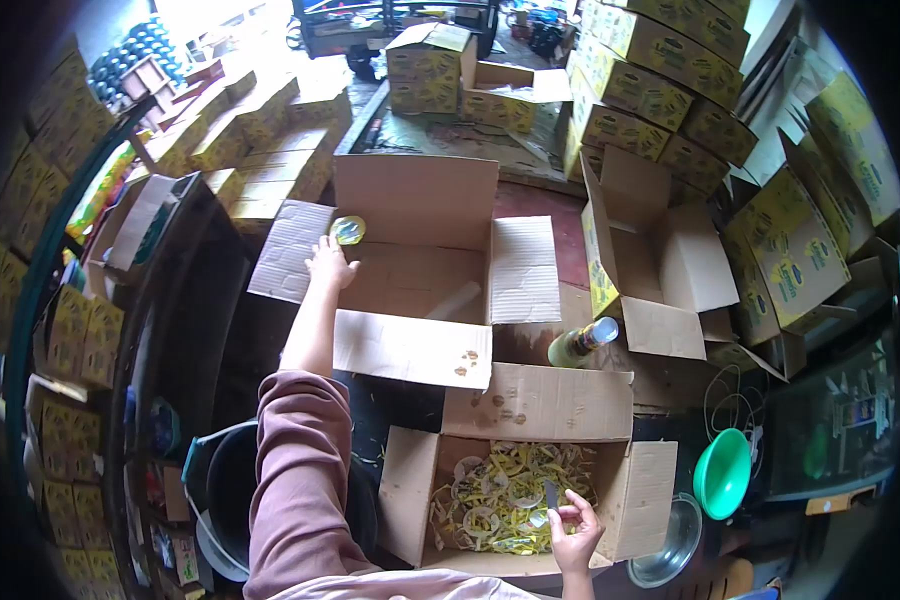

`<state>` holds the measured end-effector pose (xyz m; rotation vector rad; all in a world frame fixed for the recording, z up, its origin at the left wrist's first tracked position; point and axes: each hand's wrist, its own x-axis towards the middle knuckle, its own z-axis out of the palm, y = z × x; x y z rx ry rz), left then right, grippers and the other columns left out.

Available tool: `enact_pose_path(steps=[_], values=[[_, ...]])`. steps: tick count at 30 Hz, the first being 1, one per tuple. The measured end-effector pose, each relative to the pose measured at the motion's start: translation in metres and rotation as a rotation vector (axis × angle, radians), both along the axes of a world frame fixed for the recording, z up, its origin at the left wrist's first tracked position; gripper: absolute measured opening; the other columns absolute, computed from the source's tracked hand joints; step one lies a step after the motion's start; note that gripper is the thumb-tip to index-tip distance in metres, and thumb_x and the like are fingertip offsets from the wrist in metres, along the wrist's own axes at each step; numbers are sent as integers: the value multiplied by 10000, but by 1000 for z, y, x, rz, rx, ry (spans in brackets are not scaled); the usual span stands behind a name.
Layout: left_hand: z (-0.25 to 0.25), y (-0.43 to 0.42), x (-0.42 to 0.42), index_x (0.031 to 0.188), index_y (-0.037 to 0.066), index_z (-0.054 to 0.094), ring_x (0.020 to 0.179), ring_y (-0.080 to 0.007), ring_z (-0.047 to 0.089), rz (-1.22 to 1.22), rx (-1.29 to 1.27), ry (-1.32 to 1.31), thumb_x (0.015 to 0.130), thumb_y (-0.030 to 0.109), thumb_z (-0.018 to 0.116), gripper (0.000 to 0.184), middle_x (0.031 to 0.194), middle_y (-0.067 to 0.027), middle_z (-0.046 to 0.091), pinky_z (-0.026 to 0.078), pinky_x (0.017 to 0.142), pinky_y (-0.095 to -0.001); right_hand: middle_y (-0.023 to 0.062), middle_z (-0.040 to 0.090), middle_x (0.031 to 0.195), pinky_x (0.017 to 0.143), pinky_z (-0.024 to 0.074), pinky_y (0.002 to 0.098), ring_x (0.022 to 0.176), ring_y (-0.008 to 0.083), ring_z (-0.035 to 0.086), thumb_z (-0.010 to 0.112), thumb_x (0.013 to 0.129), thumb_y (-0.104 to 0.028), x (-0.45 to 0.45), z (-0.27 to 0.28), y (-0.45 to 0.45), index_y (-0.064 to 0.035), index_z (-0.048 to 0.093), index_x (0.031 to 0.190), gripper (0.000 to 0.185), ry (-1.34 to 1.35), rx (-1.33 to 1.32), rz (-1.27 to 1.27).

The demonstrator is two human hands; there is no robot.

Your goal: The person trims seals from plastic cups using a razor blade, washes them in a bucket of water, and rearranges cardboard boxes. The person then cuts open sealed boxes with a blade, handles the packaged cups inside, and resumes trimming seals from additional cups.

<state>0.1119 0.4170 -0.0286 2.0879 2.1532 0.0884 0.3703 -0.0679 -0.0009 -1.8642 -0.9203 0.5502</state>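
**Left hand reaches a round container, right hand pinches a dark blade**

The container sits at the upper-left corner of the open box; whether the left fingers grip it, I cannot tell. The blade hovers above yellow scraps filling the lower carton.

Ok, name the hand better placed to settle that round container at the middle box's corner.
Likely the left hand: it reaches right up to the round container. The right hand is away over the near box of shreds, holding what looks like a blade.
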Motion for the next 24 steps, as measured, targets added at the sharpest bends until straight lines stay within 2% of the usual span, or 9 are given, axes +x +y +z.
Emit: enact_pose_path(steps=[4,8,9,11,14,17,18,21,24], values=[[-24,31,7,1381,88,98,1282,-254,242,-80,105,-7,723,354,654,902,1445,-63,114,296,971,-524,81,630,680,584,495,245,586,136,621,647,682,35,-3,1,6,-5,582,1013,340,-78,-41,-38],[-43,47,13,1392,89,-3,1329,-229,130,-142,68,111,699,396,670,1013,1460,-59,39,255,996,-517,88,629,678,569,494,252,590,137,619,659,674,20,-2,3,10,-5,587,1002,337,-149,-55,-75],[-54,55,13,1392,81,17,1337,-237,96,-143,-45,139,689,422,672,1020,1458,-81,49,224,1015,-510,89,629,679,567,494,251,591,138,619,659,674,19,-1,1,10,-6,587,1001,336,-160,-64,-78],[-77,54,16,1373,74,138,1322,-275,136,-122,65,142,681,372,692,935,1419,-117,168,210,1027,-496,91,629,682,565,492,250,592,142,620,658,673,18,0,0,10,-7,588,1000,336,-178,-78,-75],[-83,50,24,1311,63,255,1261,-305,243,-120,253,176,657,266,723,830,1318,-132,298,271,1010,-466,93,631,686,563,492,250,588,145,620,656,671,19,-2,-3,10,-10,590,998,335,-186,-88,-68],[-74,53,26,1235,64,324,1171,-299,333,-122,250,57,627,164,737,742,1202,-107,365,352,960,-433,91,632,688,558,490,251,581,145,619,653,671,19,-4,-1,8,-11,591,997,333,-195,-86,-70],[-74,52,26,1199,45,343,1130,-299,361,-99,324,0,580,172,767,761,1159,-116,378,406,910,-400,90,632,688,555,490,251,579,144,619,652,671,19,-4,0,8,-11,591,996,332,-198,-77,-70],[-72,44,21,1169,23,353,1123,-315,368,7,321,-56,527,215,797,805,1134,-140,389,412,906,-384,90,632,685,547,486,252,577,146,619,649,673,18,-3,1,7,-10,591,996,329,-202,-45,-78],[-60,34,24,1225,-8,315,1084,-330,409,-8,165,-202,501,261,787,905,1133,-181,425,395,929,-372,91,630,678,541,484,253,572,147,618,648,675,13,-2,5,2,-8,591,995,326,-210,-16,-66]])
